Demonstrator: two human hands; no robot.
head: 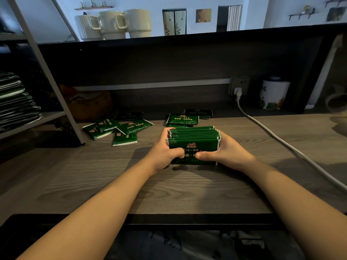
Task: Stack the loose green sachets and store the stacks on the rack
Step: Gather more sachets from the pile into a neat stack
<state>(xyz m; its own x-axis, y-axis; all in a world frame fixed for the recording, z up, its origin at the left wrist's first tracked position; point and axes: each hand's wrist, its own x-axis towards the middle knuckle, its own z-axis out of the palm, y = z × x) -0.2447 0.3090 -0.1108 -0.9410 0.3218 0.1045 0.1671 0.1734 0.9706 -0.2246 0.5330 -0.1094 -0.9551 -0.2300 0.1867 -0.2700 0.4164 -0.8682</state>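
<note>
Left grip (165,152) and right grip (223,152) clamped around the upright sachet stack (194,145) between them, on the desk (169,188).

A thick stack of green foil sachets (194,145) stands on edge at the centre of the grey wood-grain counter (112,184), with the left hand (165,152) and right hand (223,152) at either end. Loose green sachets (120,129) lie behind it to the left, more sachets (183,119) directly behind. The grey metal rack (37,117) stands far left, holding stacked sachets (16,102). A white cylindrical canister (273,95) sits back right.
</note>
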